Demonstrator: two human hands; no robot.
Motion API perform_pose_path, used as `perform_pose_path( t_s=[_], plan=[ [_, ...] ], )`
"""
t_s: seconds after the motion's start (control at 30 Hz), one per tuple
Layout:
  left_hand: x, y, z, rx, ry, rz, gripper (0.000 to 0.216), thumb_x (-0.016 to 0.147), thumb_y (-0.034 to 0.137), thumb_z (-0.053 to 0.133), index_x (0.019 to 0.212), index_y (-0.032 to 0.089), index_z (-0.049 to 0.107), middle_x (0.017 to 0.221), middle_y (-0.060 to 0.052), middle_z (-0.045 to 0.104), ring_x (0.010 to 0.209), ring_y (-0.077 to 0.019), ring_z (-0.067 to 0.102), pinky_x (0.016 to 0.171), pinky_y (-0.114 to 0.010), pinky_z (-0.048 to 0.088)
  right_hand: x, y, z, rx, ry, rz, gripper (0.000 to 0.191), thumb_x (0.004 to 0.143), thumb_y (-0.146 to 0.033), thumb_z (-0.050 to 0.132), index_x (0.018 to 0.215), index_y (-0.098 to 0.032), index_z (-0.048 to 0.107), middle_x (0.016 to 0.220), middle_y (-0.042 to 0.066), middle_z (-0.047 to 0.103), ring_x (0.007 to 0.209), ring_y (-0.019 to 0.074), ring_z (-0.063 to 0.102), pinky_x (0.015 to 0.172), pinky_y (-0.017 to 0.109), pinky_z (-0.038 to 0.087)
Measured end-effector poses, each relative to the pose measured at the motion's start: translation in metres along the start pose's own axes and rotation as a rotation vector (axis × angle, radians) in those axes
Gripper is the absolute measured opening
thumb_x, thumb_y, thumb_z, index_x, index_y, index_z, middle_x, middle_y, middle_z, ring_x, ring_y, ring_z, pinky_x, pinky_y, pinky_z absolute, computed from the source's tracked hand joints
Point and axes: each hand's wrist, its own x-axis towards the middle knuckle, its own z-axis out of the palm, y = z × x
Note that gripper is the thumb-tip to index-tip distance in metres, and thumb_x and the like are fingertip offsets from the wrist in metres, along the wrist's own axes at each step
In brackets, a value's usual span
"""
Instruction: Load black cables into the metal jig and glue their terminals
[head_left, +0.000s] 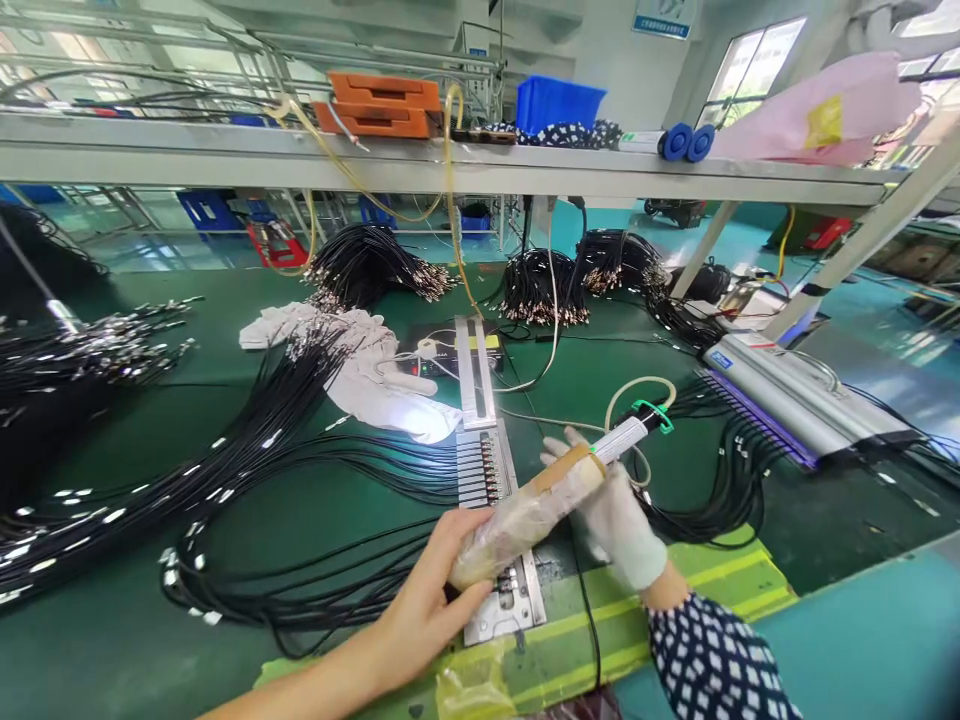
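Observation:
My bare left hand (pixel 427 590) is wrapped round the thick lower end of a dispensing syringe (pixel 536 505). Its body is covered in clear and brown wrapping. A white printed barrel and a green clip show at its upper end, where a pale hose joins. My right hand (pixel 622 520), in a white glove, lies behind the upper part of the syringe with fingers stretched out; part of it is hidden. Below the syringe sits a metal fixture (pixel 506 620) with a row of small connectors. Black cables (pixel 375 465) run into it from the left.
A white glove (pixel 367 390) lies beyond the fixture, near a small black box (pixel 439 362). Bundles of black cables (pixel 544 285) lie at the back. To the right stands a silver unit with a purple edge (pixel 806 400). A shelf (pixel 480 172) spans the back.

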Motion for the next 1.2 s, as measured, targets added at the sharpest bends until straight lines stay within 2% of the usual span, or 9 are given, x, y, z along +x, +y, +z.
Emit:
perform_pose_path(
  t_s=[0.13, 0.23, 0.47, 0.7, 0.8, 0.9, 1.0, 1.1, 1.2],
  plan=[
    [0.008, 0.005, 0.016, 0.037, -0.06, -0.042, 0.067, 0.096, 0.029, 0.053, 0.153, 0.031, 0.017, 0.153, -0.011, 0.035, 0.14, -0.0263, 0.039, 0.117, -0.049, 0.036, 0.003, 0.026, -0.002, -0.038, 0.097, 0.065, 0.068, 0.077, -0.062, 0.07, 0.131, -0.025, 0.052, 0.113, 0.011, 0.073, 0.104, 0.0294, 0.068, 0.098, 0.05, 0.05],
    [0.0, 0.0, 0.009, 0.202, 0.0, 0.005, 0.067, 0.095, 0.032, 0.055, 0.152, 0.029, 0.021, 0.156, -0.012, 0.029, 0.143, -0.0294, 0.033, 0.117, -0.05, 0.035, 0.049, 0.001, -0.024, -0.479, 0.184, 0.098, 0.062, 0.085, -0.067, 0.051, 0.12, -0.016, 0.058, 0.095, 0.013, 0.074, 0.085, 0.0287, 0.071, 0.083, 0.046, 0.057],
    [-0.024, -0.013, -0.01, 0.523, 0.093, 0.171, 0.021, 0.094, 0.02, 0.052, 0.114, 0.021, 0.058, 0.107, -0.008, 0.063, 0.096, -0.0211, 0.058, 0.085, -0.035, 0.05, 0.191, -0.073, -0.062, -1.199, 0.333, 0.134, 0.065, 0.082, -0.056, 0.063, 0.131, -0.014, 0.056, 0.122, 0.019, 0.067, 0.107, 0.0333, 0.066, 0.095, 0.045, 0.049],
    [-0.018, -0.042, -0.008, 0.689, 0.186, 0.037, 0.013, 0.093, 0.015, 0.046, 0.098, 0.018, 0.058, 0.088, -0.006, 0.061, 0.081, -0.0211, 0.054, 0.074, -0.035, 0.042, 0.22, -0.072, -0.043, -1.717, 0.178, 0.108, 0.055, 0.094, -0.048, 0.046, 0.14, -0.018, 0.052, 0.129, 0.017, 0.065, 0.117, 0.0311, 0.061, 0.098, 0.041, 0.043],
    [-0.015, -0.043, -0.007, 0.659, 0.177, 0.013, 0.011, 0.09, 0.013, 0.048, 0.095, 0.019, 0.055, 0.088, -0.005, 0.06, 0.08, -0.0212, 0.053, 0.075, -0.034, 0.039, 0.221, -0.086, -0.026, -1.895, 0.15, 0.126, 0.055, 0.091, -0.055, 0.048, 0.116, -0.011, 0.069, 0.109, 0.023, 0.07, 0.104, 0.0382, 0.065, 0.09, 0.048, 0.046],
    [-0.012, -0.042, -0.007, 0.649, 0.197, 0.027, 0.01, 0.087, 0.011, 0.049, 0.092, 0.02, 0.053, 0.086, -0.004, 0.059, 0.077, -0.0211, 0.052, 0.073, -0.033, 0.037, 0.235, -0.087, 0.008, -1.979, 0.027, 0.079, 0.055, 0.089, -0.064, 0.045, 0.091, -0.017, 0.075, 0.091, 0.017, 0.074, 0.093, 0.0341, 0.068, 0.084, 0.043, 0.048],
    [-0.011, -0.049, -0.005, 0.687, 0.233, 0.075, 0.012, 0.084, 0.012, 0.051, 0.092, 0.02, 0.052, 0.086, -0.004, 0.06, 0.077, -0.0214, 0.052, 0.073, -0.033, 0.036, 0.268, -0.069, 0.05, -1.991, -0.066, -0.067, 0.052, 0.094, -0.061, 0.039, 0.114, -0.024, 0.069, 0.113, 0.011, 0.072, 0.109, 0.0287, 0.064, 0.092, 0.037, 0.046],
    [-0.011, -0.065, -0.001, 0.741, 0.284, 0.129, 0.014, 0.08, 0.013, 0.053, 0.091, 0.02, 0.052, 0.086, -0.004, 0.061, 0.076, -0.0208, 0.053, 0.072, -0.032, 0.036, 0.308, -0.049, 0.085, -1.992, -0.066, -0.193, 0.056, 0.099, -0.048, 0.034, 0.144, -0.016, 0.044, 0.149, 0.015, 0.048, 0.135, 0.0283, 0.047, 0.108, 0.037, 0.036],
    [-0.011, -0.078, 0.004, 0.774, 0.324, 0.145, 0.015, 0.076, 0.014, 0.056, 0.088, 0.022, 0.051, 0.083, -0.002, 0.061, 0.073, -0.0197, 0.052, 0.068, -0.031, 0.035, 0.335, -0.04, 0.107, -1.995, -0.099, -0.217, 0.063, 0.099, -0.048, 0.038, 0.148, -0.01, 0.037, 0.157, 0.019, 0.036, 0.141, 0.0305, 0.039, 0.112, 0.039, 0.034]
  ],
)
